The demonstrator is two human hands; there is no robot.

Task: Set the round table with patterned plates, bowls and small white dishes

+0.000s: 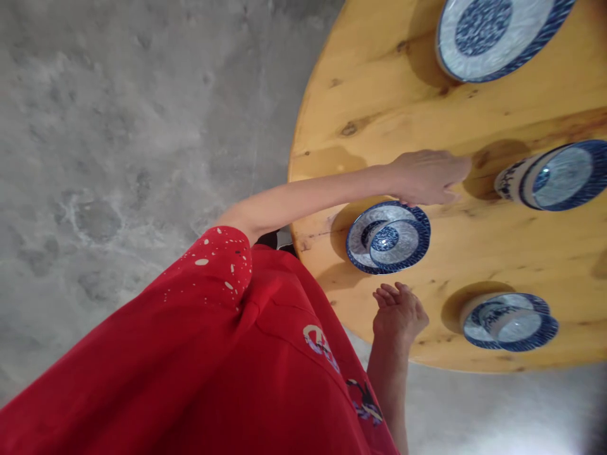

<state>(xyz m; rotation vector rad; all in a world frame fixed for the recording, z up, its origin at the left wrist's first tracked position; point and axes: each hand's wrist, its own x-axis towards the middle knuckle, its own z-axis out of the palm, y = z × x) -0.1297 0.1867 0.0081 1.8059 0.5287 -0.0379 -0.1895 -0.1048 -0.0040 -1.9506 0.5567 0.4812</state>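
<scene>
My left hand [429, 177] reaches out over the table with its back towards me. Its fingers point at a stack of bowls [564, 177] without touching it, and the thumb sits a little apart; the fingertips are partly hidden. Below that hand a blue-and-white bowl [401, 243] rests in a patterned plate [360, 246]. My right hand [398, 309] hovers beside this plate, nothing in it, its fingers loosely bent and slightly spread.
The round wooden table [379, 139] has a curved edge close to my body. A second plate [474, 316] with a bowl [519, 328] on it stands on the right-hand side. Another large blue-rimmed dish [493, 38] is at the far left. Grey concrete floor [142, 126] surrounds the table.
</scene>
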